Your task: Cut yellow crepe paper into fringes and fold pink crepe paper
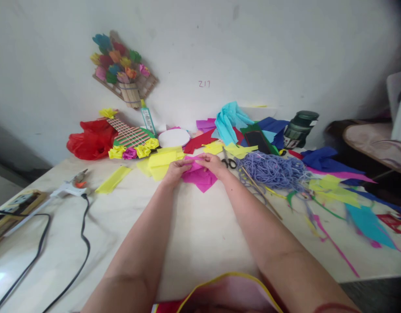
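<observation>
My left hand [176, 170] and my right hand [212, 164] meet over a sheet of magenta tissue paper [200, 177] on the white table [193, 226]. Both pinch the paper's upper edge, fingers closed on it. Yellow tissue sheets [161, 163] lie just left of my left hand. Black-handled scissors [229, 161] rest right beside my right hand. A pile of purple yarn [272, 170] lies further right.
A glue gun [73, 187] with a black cord [84, 243] lies at the left, by a power strip [19, 202]. Paper flowers on a stick frame [131, 145], a red bag [91, 139], a white disc [173, 138], a green jar [299, 128] and scattered coloured scraps [337, 191] fill the back and right.
</observation>
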Motion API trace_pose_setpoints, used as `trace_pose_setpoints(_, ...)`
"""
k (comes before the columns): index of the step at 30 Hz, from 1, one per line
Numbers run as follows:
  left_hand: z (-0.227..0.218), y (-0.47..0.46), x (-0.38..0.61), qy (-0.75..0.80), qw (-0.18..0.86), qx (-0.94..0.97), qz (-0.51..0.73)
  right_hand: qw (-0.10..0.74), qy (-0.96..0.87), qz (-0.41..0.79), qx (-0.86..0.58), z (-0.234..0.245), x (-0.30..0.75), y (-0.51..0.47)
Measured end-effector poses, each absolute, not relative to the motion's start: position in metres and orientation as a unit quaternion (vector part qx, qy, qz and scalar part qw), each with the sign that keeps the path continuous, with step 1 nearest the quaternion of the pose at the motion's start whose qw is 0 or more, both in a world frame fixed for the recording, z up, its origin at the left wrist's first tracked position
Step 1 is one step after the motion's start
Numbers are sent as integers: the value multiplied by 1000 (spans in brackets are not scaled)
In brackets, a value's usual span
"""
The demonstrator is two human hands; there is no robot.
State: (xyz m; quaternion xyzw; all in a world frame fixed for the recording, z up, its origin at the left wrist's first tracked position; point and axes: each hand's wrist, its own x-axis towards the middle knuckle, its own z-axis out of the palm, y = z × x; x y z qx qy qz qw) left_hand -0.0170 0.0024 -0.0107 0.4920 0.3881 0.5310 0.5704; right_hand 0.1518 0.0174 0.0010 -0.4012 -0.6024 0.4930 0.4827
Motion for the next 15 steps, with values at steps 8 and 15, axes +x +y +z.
trace_pose_setpoints(8, -7, -1, -15, 341, 588, 518, 519, 425, -632, 478, -439, 2, 151, 16)
trace_pose_setpoints(15, -7, -2, -16, 319, 571, 539, 530, 434, -647, 436, -450, 3, 150, 16)
